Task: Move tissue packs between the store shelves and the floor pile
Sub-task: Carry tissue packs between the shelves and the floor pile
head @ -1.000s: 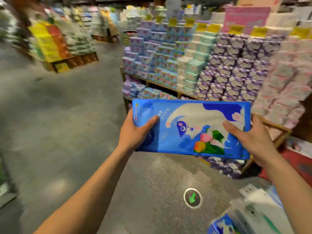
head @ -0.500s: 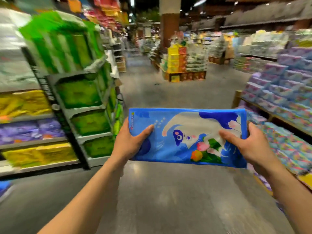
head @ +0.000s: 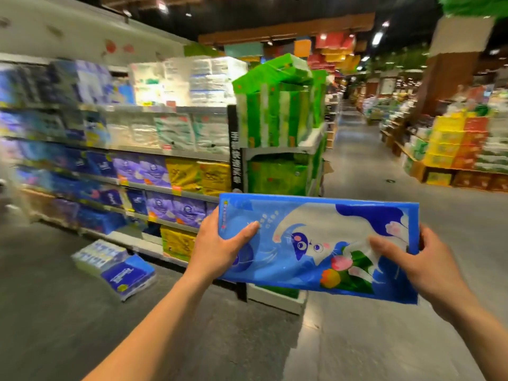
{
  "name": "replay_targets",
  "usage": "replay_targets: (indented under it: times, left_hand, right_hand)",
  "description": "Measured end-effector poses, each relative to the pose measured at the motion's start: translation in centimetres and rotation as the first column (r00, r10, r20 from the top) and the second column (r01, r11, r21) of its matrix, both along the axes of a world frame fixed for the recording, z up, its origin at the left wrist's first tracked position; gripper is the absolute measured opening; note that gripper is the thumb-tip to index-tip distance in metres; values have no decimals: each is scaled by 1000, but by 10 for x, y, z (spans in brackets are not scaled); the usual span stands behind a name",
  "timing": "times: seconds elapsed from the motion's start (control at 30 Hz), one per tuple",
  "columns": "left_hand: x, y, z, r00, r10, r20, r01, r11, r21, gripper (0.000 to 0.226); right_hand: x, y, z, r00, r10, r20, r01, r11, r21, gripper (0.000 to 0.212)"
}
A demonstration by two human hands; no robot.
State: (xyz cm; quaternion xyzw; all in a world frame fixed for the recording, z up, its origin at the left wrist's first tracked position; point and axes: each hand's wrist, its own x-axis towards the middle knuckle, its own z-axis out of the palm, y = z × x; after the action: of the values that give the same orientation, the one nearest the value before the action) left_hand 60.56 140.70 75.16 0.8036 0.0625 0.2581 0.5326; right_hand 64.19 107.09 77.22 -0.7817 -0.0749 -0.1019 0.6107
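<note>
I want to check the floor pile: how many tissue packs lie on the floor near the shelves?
2. A pale blue-and-white pack lies by the bottom shelf; a dark blue pack lies beside it, nearer the camera. Blur may hide others.

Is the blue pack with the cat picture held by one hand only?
No: the left hand grips one end of the blue pack and the right hand grips the other end.

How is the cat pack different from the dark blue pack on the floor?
The cat pack is gripped by the left hand and right hand; the dark blue pack lies on the floor. The cat pack shows a cartoon cat; the dark blue pack looks plainer. Both are blue.
</note>
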Motion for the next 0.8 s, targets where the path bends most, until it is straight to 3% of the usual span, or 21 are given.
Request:
replay_targets:
  times: [0.13, 0.4, 0.57, 0.8]
  left_hand:
    - [52, 66, 9, 990, 141, 30, -140, 989, -48, 54]
    - [151, 203, 51, 915, 399, 61, -392, 915, -93, 65]
    - [187, 297, 66, 857, 512, 58, -507, 858, -82, 63]
    - [239, 470, 82, 825, 549, 135, -552, 834, -20, 45]
  right_hand:
    - [105, 82, 8, 986, 159, 49, -160, 987, 3, 41]
    - [285, 248, 56, 904, 403, 141, -406, 914, -6, 46]
    - [354, 365, 76, 852, 502, 150, -508, 861, -1, 36]
    - [423, 548, 82, 803, 556, 214, -561, 827, -42, 44]
